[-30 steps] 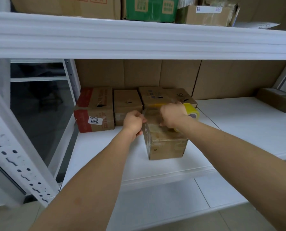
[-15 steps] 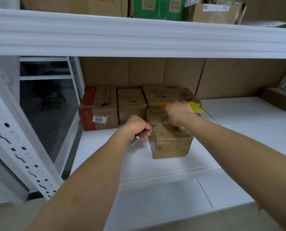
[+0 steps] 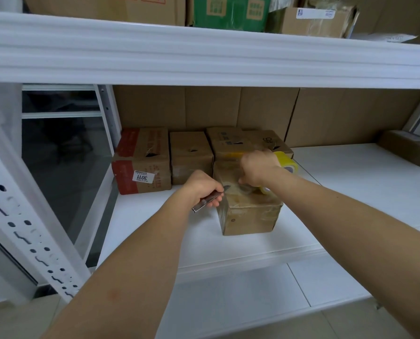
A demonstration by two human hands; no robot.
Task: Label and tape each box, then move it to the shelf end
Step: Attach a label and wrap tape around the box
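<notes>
One box (image 3: 249, 211) sits mid-shelf, near you; your left hand (image 3: 201, 189) grips a metal cutter (image 3: 207, 200) at its top, your right hand (image 3: 259, 168) grips yellow tape (image 3: 286, 162). Far-left carton (image 3: 143, 160) reads "3011".

Soft, even light fills the view, brightest on the white shelf (image 3: 350, 182), whose front beam (image 3: 204, 52) nearly washes out. Shadows stay faint beside the boxes. Wide-angle distortion bows the beam and stretches the forearms near the edges, where detail softens.
</notes>
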